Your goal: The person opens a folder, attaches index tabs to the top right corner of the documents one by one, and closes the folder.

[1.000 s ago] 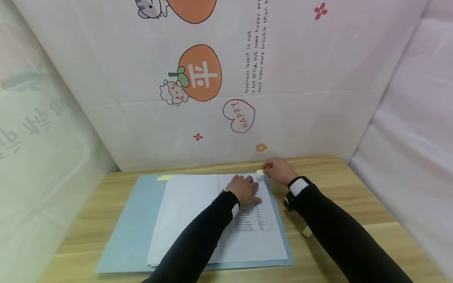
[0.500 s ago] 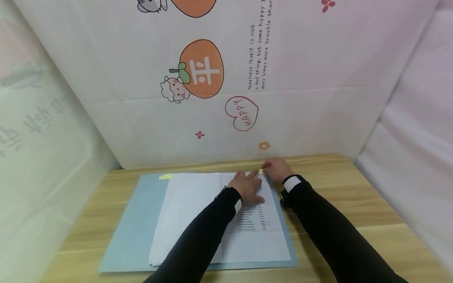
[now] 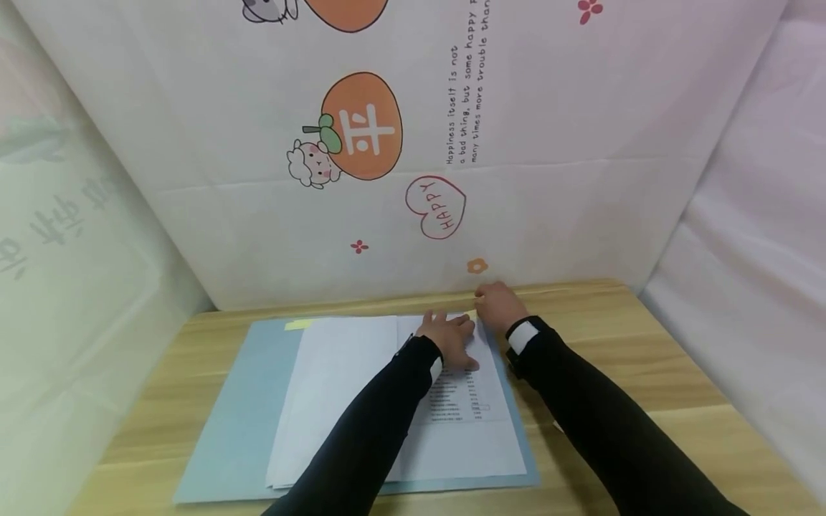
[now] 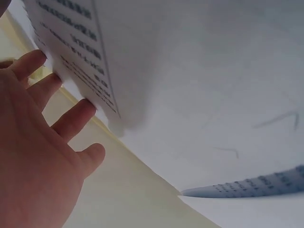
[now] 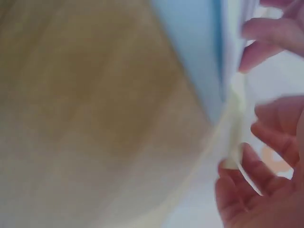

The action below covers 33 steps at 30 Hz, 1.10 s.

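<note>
My left hand rests on the printed page with its fingers spread, near the page's top right corner. In the left wrist view the fingertips touch the sheet by its edge. Just right of it, my right hand pinches the end of a pale yellow sticky strip between thumb and fingers. The strip's other end meets the page edge. Under the pages lies a light blue folder, opened flat. A second yellow strip sticks out at the top of the left-hand page.
Everything lies on a wood-grain table. A white printed cloth hangs upright behind the table's far edge, with white cloth on both sides. A small pale piece is mostly hidden beside the right sleeve.
My right hand has shifted slightly up and left over the strip at the page corner. My left hand has slid a little rightward. The right sleeve now covers most of the small pale piece.
</note>
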Motion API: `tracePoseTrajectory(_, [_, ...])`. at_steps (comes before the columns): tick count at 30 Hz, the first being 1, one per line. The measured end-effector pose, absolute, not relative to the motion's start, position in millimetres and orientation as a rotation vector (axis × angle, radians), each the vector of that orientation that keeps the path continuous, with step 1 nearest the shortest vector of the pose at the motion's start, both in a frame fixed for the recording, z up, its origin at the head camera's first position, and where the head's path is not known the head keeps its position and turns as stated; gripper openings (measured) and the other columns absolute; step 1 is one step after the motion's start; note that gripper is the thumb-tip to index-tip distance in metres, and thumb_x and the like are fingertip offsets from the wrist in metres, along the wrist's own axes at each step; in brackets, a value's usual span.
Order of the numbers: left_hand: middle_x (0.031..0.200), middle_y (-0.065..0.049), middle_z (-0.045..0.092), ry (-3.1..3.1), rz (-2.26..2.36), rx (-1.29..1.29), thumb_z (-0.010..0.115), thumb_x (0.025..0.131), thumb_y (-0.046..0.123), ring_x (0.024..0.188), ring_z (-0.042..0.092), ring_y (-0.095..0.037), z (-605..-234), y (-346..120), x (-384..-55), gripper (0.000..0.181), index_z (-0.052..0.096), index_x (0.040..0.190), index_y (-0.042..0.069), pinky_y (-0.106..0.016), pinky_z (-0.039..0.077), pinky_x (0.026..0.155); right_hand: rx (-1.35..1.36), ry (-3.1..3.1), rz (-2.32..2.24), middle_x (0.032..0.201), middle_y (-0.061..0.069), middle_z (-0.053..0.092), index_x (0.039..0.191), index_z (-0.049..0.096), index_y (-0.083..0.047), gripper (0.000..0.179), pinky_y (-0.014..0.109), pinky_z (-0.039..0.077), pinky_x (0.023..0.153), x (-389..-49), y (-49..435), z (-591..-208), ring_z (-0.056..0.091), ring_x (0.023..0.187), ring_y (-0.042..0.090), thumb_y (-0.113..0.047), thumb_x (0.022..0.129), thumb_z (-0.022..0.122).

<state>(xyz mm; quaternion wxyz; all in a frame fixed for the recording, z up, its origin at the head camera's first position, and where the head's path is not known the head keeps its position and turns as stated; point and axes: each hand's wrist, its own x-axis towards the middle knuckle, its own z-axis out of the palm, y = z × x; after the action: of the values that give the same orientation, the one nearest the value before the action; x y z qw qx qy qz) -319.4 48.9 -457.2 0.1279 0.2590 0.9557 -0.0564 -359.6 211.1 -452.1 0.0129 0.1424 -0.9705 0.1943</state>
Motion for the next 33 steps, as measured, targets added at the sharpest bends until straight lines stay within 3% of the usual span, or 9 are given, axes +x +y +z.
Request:
tracePoseTrajectory(5, [0.16,0.018,0.023,2.783,-0.168,0.742,0.061,0.082,0.073,0.14,0.029,-0.024,-451,49,-314,0.085,0.033,0.155,0.038,-0.052,0.012,0.116,0.559,-3.08,0.579,0.114,0.018,0.068,0.122,0.066,0.002,0.036,0.049,0.048,0.093,-350,196,-438,0.061,0.109,0.035,0.005,0.088,0.055])
tracePoseTrajectory(10, [0.16,0.02,0.022,2.751,-0.101,0.727,0.063,0.084,0.069,0.13,0.033,-0.02,-449,47,-309,0.088,0.028,0.157,0.037,-0.042,0.016,0.116,0.711,-3.177,0.493,0.117,0.012,0.069,0.124,0.067,-0.004,0.032,0.047,0.047,0.095,-349,192,-444,0.062,0.111,0.031,-0.002,0.094,0.059])
tracePoseTrajectory(15, [0.161,0.017,0.022,2.739,-0.086,0.736,0.061,0.087,0.067,0.115,0.035,-0.019,-447,46,-307,0.083,0.028,0.157,0.037,-0.031,0.026,0.11,0.712,-3.164,0.34,0.104,0.01,0.07,0.111,0.07,-0.005,0.021,0.044,0.051,0.085,-346,196,-441,0.065,0.093,0.026,-0.004,0.096,0.056])
tracePoseTrajectory(22, [0.161,0.009,0.025,2.744,-0.165,0.775,0.057,0.09,0.067,0.123,0.038,-0.021,-441,44,-303,0.081,0.03,0.157,0.032,-0.032,0.028,0.109,0.849,-3.139,0.084,0.108,0.007,0.071,0.111,0.074,-0.009,0.022,0.044,0.051,0.089,-332,191,-429,0.066,0.101,0.027,-0.004,0.096,0.058])
tracePoseTrajectory(30, [0.158,0.001,0.033,2.774,-0.114,0.773,0.057,0.091,0.065,0.131,0.038,-0.028,-432,42,-293,0.07,0.043,0.152,0.033,-0.037,0.044,0.097,0.799,-3.225,-0.144,0.089,0.006,0.067,0.094,0.073,-0.008,0.016,0.037,0.052,0.074,-326,201,-420,0.06,0.077,0.02,-0.001,0.094,0.058])
tracePoseTrajectory(33, [0.158,0.002,0.034,2.771,-0.126,0.781,0.056,0.092,0.065,0.132,0.038,-0.028,-431,41,-290,0.069,0.044,0.151,0.032,-0.038,0.044,0.097,0.753,-3.24,-0.17,0.102,0.011,0.065,0.11,0.072,-0.01,0.02,0.043,0.052,0.076,-326,204,-428,0.06,0.088,0.028,-0.005,0.096,0.058])
